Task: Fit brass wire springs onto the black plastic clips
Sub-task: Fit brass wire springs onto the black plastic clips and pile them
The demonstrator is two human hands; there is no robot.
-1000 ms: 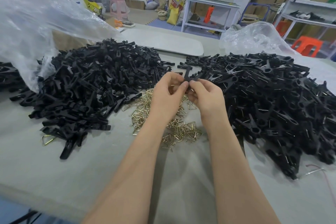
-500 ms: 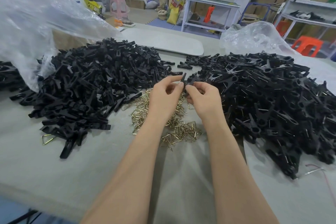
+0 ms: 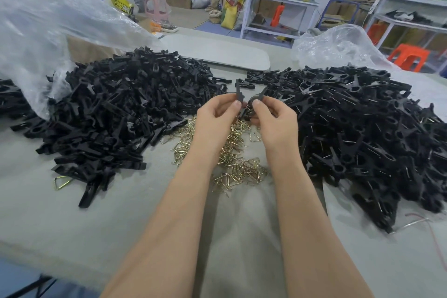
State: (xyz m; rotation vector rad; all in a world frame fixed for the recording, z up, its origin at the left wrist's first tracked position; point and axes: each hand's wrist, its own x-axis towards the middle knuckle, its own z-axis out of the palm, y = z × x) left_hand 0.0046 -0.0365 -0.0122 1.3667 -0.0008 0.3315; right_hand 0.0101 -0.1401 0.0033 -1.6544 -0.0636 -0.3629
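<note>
Above the table's middle, my left hand (image 3: pixel 219 118) pinches one black clip half (image 3: pixel 239 94) between thumb and fingers. My right hand (image 3: pixel 273 118) pinches a second black clip half (image 3: pixel 258 97). The two halves spread apart at the top in a V and meet low down between my hands. Whether a spring sits between them I cannot tell. Loose brass wire springs (image 3: pixel 232 155) lie scattered on the table under both hands. A heap of plain black clip halves (image 3: pixel 116 113) lies to the left. On the right is a heap of black clips (image 3: pixel 362 128) with wire showing in them.
The grey table (image 3: pixel 60 220) has a near edge at lower left. A big clear plastic bag (image 3: pixel 48 31) rises at the far left and a smaller bag (image 3: pixel 338 46) at the far right. One stray spring (image 3: pixel 61 181) lies by the left heap. Shelves, boxes and stools stand behind.
My hands have turned and drawn slightly apart, so the two clip halves now splay open at the top instead of lying pressed together.
</note>
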